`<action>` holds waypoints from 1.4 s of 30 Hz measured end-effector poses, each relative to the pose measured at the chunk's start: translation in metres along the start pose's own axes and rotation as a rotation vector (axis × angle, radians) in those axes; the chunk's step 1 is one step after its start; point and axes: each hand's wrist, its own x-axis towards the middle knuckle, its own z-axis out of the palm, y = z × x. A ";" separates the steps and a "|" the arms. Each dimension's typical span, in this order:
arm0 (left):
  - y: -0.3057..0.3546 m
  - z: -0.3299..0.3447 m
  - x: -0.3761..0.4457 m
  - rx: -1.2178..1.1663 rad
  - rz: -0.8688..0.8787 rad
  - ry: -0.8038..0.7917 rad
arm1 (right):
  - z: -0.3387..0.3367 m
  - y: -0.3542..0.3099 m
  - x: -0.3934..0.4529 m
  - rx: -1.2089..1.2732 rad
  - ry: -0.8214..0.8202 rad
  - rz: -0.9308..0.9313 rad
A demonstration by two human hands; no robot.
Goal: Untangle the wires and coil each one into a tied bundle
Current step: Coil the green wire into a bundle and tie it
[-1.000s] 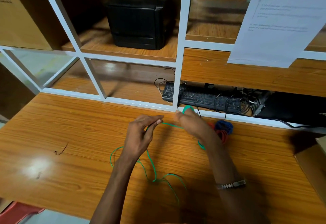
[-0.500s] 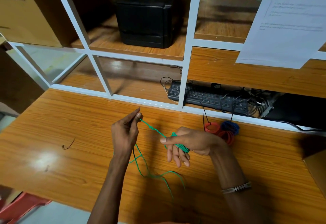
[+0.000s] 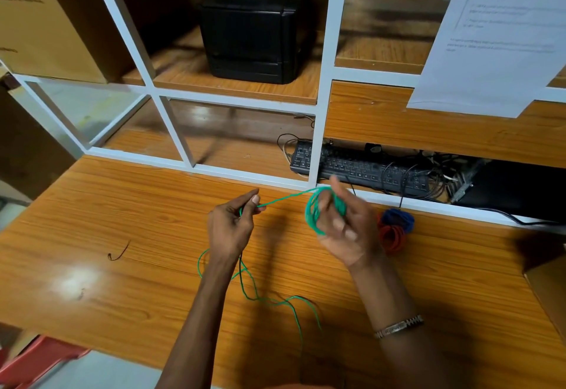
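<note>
Orange wood-grain desk (image 3: 92,235) runs under both your hands, with a white-framed shelf unit (image 3: 324,82) rising along its far edge. Your green wire (image 3: 288,198) is the thing in play: several turns of it sit as a coil wrapped round the fingers (image 3: 340,223) of your right hand (image 3: 346,229), which is raised palm toward you above the desk, blurred, fingers loosely curled inside the loops. From the top of that coil one strand stretches leftward, roughly level and taut, to your left hand (image 3: 232,226), where thumb and forefinger pinch it. Below that hand the wire drops to the desk and trails toward you in loose, wandering curves, ending near the front edge between your two forearms. Just beyond your right hand, a red wire bundle (image 3: 393,238) and a blue wire bundle (image 3: 398,220) lie touching each other on the desk, close to the shelf rail. You wear a metal bracelet (image 3: 398,326) on your right wrist. Well to the left, a short dark wire scrap (image 3: 118,252) lies alone. Behind the rail sits a black keyboard (image 3: 361,168) amid thin cables; above it, a black box (image 3: 257,30), a cardboard carton (image 3: 46,21) at far left and a printed sheet (image 3: 496,36) hanging at right
</note>
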 end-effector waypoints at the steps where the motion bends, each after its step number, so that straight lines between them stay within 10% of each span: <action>1: 0.003 0.003 -0.002 -0.030 -0.027 -0.056 | 0.000 -0.005 0.003 0.149 0.059 -0.104; 9: 0.014 0.020 -0.032 -0.108 -0.179 -0.650 | -0.026 -0.025 0.010 0.307 0.373 -0.416; 14: 0.032 0.016 -0.035 0.018 -0.080 -0.746 | -0.050 -0.028 0.012 -0.232 0.727 -0.407; 17: 0.038 0.015 -0.032 0.026 -0.021 -0.690 | -0.056 -0.025 0.011 -0.736 0.935 -0.036; 23: 0.044 0.016 -0.022 0.061 0.088 -0.403 | -0.014 0.010 0.001 -0.945 0.395 0.654; 28: 0.043 0.009 -0.021 0.031 0.107 -0.283 | 0.004 0.010 0.004 -0.742 -0.024 0.763; 35: 0.044 0.007 -0.021 -0.010 0.098 -0.212 | 0.006 -0.004 0.002 0.033 -0.281 0.283; 42: 0.036 0.013 -0.028 0.096 0.132 -0.364 | 0.007 -0.019 0.006 0.241 0.196 -0.293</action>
